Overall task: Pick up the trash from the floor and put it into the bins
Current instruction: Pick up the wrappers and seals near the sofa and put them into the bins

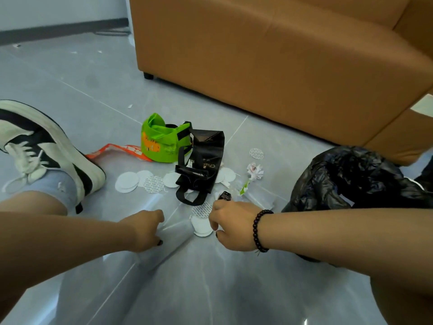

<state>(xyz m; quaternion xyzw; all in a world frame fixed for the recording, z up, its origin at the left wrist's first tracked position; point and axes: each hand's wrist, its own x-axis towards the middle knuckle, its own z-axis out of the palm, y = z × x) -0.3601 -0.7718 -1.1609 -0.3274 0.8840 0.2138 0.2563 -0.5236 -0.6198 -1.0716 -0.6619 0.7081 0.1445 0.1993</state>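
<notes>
Right hand (230, 221) pinches white discs (201, 225), left hand (146, 228) grips clear plastic; black bag (201, 165) lies handles toward us.

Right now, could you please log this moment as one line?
left hand: holding clear plastic bag | right hand: pinching white discs | black bin bag: right, open

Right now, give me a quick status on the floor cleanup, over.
Left hand gripping a clear plastic bag. Right hand pinching white round lids. Black paper bag, green bag and more litter on floor. Black bin bag at right.
</notes>
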